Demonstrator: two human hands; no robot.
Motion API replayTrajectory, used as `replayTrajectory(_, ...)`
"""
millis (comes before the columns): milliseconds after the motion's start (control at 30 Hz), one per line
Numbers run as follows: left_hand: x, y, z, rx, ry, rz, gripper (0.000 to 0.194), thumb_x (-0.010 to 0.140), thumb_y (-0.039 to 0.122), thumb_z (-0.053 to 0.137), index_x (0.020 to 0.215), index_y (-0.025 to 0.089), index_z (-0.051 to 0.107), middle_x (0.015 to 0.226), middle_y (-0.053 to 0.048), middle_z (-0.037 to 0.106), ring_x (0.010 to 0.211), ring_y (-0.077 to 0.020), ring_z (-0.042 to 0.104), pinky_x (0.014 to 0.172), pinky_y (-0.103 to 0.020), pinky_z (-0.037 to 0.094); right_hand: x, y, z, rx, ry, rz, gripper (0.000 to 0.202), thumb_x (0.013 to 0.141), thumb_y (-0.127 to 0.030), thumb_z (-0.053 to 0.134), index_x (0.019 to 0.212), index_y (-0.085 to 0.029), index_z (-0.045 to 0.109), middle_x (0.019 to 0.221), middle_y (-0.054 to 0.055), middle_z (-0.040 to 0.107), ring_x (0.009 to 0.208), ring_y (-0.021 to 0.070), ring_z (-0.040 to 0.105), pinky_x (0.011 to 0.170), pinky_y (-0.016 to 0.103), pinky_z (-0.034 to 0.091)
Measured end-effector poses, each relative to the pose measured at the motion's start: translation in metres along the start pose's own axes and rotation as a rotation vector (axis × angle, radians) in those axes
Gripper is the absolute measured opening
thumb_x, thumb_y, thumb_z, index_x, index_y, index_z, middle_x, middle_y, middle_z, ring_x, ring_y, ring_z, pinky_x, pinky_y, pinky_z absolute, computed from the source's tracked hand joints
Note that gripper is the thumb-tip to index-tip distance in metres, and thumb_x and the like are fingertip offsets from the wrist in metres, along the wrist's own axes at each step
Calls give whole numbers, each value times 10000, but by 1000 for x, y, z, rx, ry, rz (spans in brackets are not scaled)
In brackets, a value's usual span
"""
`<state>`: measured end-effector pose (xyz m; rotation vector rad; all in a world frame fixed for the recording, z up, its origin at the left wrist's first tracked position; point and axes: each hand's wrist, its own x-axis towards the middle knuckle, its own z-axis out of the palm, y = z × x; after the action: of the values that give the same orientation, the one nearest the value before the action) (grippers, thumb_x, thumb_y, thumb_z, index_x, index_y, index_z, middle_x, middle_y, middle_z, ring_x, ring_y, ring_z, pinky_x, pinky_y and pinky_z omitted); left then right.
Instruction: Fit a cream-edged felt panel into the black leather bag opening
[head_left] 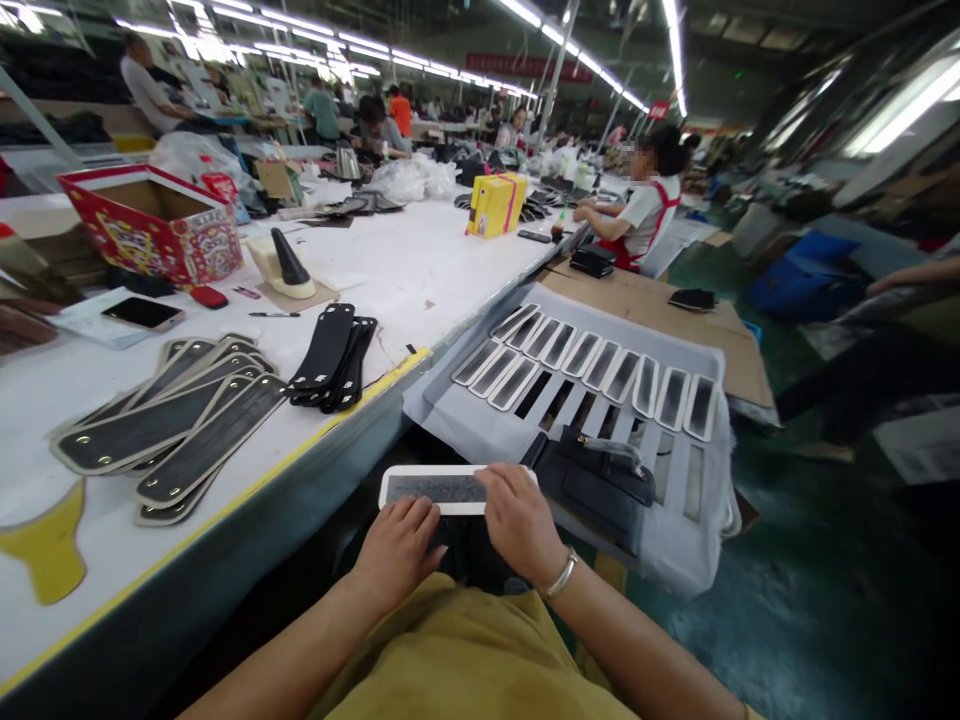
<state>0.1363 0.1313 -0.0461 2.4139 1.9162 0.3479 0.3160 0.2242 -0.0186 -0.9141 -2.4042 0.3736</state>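
A rounded rectangular dark grey panel with a white border (450,490) lies across my two hands above my lap. My left hand (401,545) grips its near edge, left of the middle, with the fingers over the top. My right hand (521,520) is closed on the panel's right end. Both thumbs are partly hidden. To the right, several similar white-edged panels (600,360) lie in rows on a pale sheet (450,410). A black bag or wallet-like piece (592,490) with a clear-wrapped strip rests on that sheet's near part.
On the white table at left lie long grey strips with rivets (217,430), a stack of black strips (330,350) and a yellow piece (52,545). Behind them are a phone (142,313), a red box (172,235) and a yellow box (495,205). A co-worker (637,215) sits farther along.
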Motion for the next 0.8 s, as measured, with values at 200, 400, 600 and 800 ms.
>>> replayTrajectory(200, 3, -2, -10, -50, -57, -37, 318, 821, 365, 576, 1070, 167, 579, 1066, -90, 599, 985, -264, 525, 825, -423, 413, -6, -14, 11, -175, -302, -59, 190, 820, -73, 463, 951, -153, 575, 956, 83, 576, 903, 217, 493, 815, 359, 433)
replayTrajectory(400, 12, -6, -12, -74, -94, -78, 333, 791, 394, 608, 1046, 181, 587, 1058, -87, 582, 977, -262, 525, 813, -413, 396, -4, -9, 6, -227, -309, -36, 182, 833, -81, 445, 945, -159, 564, 966, 84, 565, 902, 222, 479, 803, 362, 421)
replayTrajectory(600, 13, -10, -6, -55, -67, -32, 341, 783, 401, 618, 1041, 180, 593, 1077, -96, 578, 991, -268, 521, 825, -417, 397, 1, -1, 3, -188, -437, -36, 239, 761, -78, 482, 977, -137, 566, 1000, 100, 550, 944, 230, 474, 833, 358, 415)
replayTrajectory(800, 19, -10, -7, -34, -96, -44, 336, 758, 415, 644, 1013, 198, 611, 1099, -94, 579, 1006, -280, 526, 838, -418, 425, 4, 2, 0, -137, -308, 41, 298, 828, -92, 407, 1091, -129, 541, 1047, 125, 554, 987, 232, 477, 878, 383, 400)
